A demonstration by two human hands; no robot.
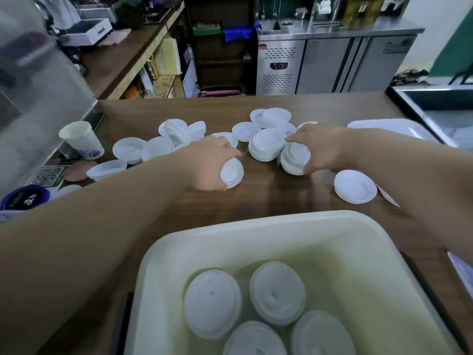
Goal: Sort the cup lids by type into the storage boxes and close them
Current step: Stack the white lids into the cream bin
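Wooden café counter (268,198): left hand (210,162) curls round a single white cup lid (232,172); right hand (322,147) grips a short lid stack (294,160) by its rim. Loose lids (271,129) scatter toward twelve o'clock; the storage box (256,224), with lids inside, sits at six. Thin plastic looks light, springy, slippery when nested; pinching rims seems safest

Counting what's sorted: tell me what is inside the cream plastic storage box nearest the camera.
Four white round plastic cup lids lie inside the cream plastic storage box. Any lids stacked under them, and the box's cropped near end, cannot be seen.
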